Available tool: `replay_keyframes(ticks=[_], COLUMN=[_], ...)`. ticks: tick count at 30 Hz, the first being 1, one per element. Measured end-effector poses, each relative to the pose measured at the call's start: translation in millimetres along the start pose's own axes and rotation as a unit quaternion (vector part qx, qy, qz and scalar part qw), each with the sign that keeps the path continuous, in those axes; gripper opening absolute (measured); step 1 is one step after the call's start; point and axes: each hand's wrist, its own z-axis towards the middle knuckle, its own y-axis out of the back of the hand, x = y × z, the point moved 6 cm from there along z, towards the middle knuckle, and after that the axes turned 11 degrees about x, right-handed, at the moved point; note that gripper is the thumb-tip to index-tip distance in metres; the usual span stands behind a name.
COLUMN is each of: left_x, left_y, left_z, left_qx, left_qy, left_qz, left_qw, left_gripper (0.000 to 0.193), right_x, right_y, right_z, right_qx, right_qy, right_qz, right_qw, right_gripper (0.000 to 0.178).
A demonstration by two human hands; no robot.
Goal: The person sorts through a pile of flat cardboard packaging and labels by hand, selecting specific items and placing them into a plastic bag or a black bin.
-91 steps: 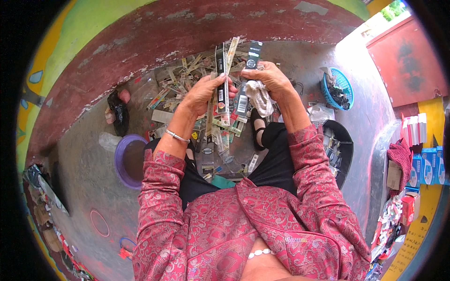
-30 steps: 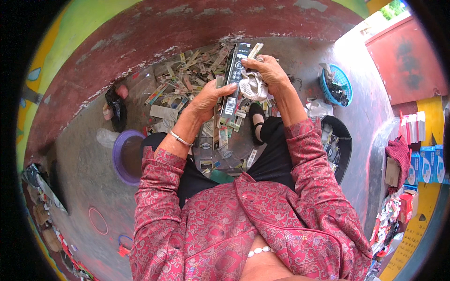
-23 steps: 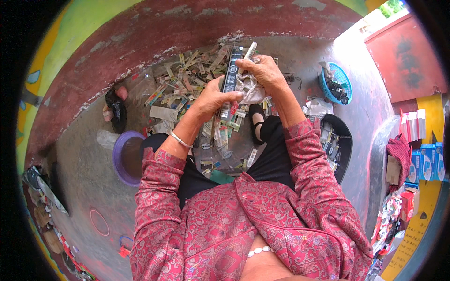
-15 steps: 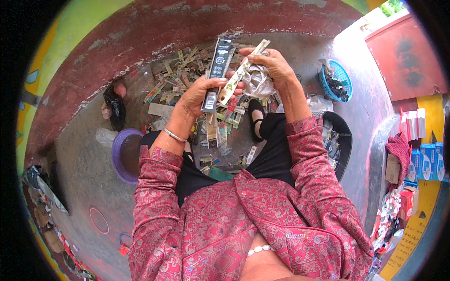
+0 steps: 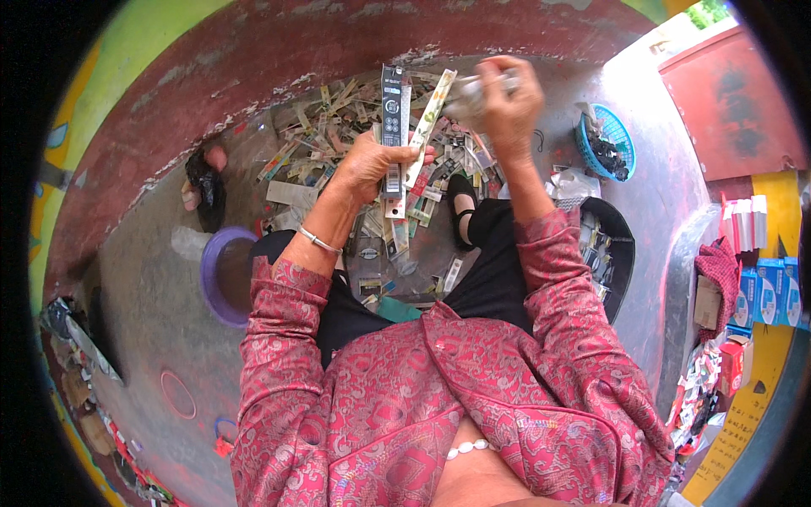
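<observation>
My left hand (image 5: 368, 166) is closed round several long, narrow strip-shaped pieces fanned upright. Among them are a black package (image 5: 391, 110) with white print and a barcode, and a cream strip (image 5: 432, 118) with a green and brown pattern. A paler strip stands between them, and its kind I cannot make out. To the right, apart from the strips, my raised right hand (image 5: 514, 106) is closed on a crumpled whitish cloth (image 5: 463, 100), smeared by motion. Beneath both hands lies a wide pile of similar flat strips and packets (image 5: 338, 127) on the floor.
A purple basin (image 5: 221, 291) stands left of my legs, near a black plastic bag (image 5: 205, 190). On the right are a black tub (image 5: 623, 253) holding packets and a blue basket (image 5: 623, 139) with dark contents. Blue boxes (image 5: 770, 291) stand by the right wall.
My right hand has come off the cream strip and moved up and right with the cloth. In my left hand the black package and cream strip now stand more upright.
</observation>
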Motion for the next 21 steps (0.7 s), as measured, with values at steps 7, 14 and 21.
replay_keyframes(ticks=[7,14,21], left_x=[-8.1,-7.0,0.2], left_y=[-11.2,-5.5,2.2], left_z=[-15.8,-15.2,-8.7], left_qx=[0.034,0.046,-0.045], left_qy=[-0.02,-0.021,-0.072], left_qz=[0.045,-0.017,0.046], left_qw=[0.998,0.999,0.995], left_gripper=[0.035,0.039,0.021], right_x=[3.4,-71.7,-48.1], right_y=[-41.3,12.7,-60.1], right_z=[-8.0,23.7,-30.1], right_qx=[0.084,-0.006,0.362], right_qy=[0.219,-0.143,-0.301], right_qz=[-0.197,-0.176,0.253], right_qw=[0.952,0.974,0.845], right_gripper=[0.016,0.021,0.033])
